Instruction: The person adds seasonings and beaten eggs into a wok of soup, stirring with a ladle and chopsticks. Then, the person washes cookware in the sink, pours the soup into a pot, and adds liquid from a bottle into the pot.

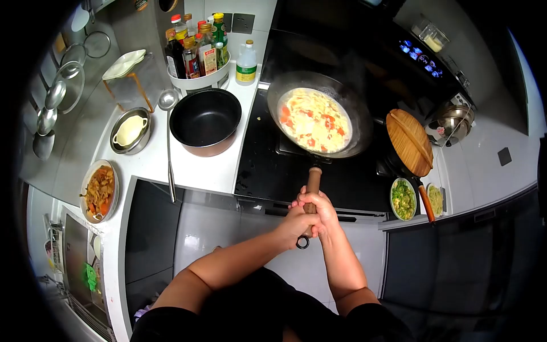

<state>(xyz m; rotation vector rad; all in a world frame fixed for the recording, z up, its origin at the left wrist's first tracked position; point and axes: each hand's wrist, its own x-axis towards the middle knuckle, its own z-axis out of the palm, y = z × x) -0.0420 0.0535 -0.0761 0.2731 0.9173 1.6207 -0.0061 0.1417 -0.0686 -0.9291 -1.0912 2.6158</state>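
Both of my hands are wrapped around the wooden handle of a dark wok [362, 128]. My left hand [293, 222] grips the handle's lower part, close to the ring at its end. Just above and overlapping it, my right hand [322, 208] is closed on the same handle. Inside the wok lies a pale yellow egg soup [313, 119] with red tomato pieces. The wok sits over the black stove [256, 165], and faint steam shows behind it.
Left of the stove stand an empty black pot [205, 117], a long ladle [169, 142], a metal bowl [131, 147] and a dish of cooked food [99, 191]. Bottles [208, 54] fill a rack behind. To the right are a wooden-lidded pan [409, 142] and a bowl of greens [403, 199].
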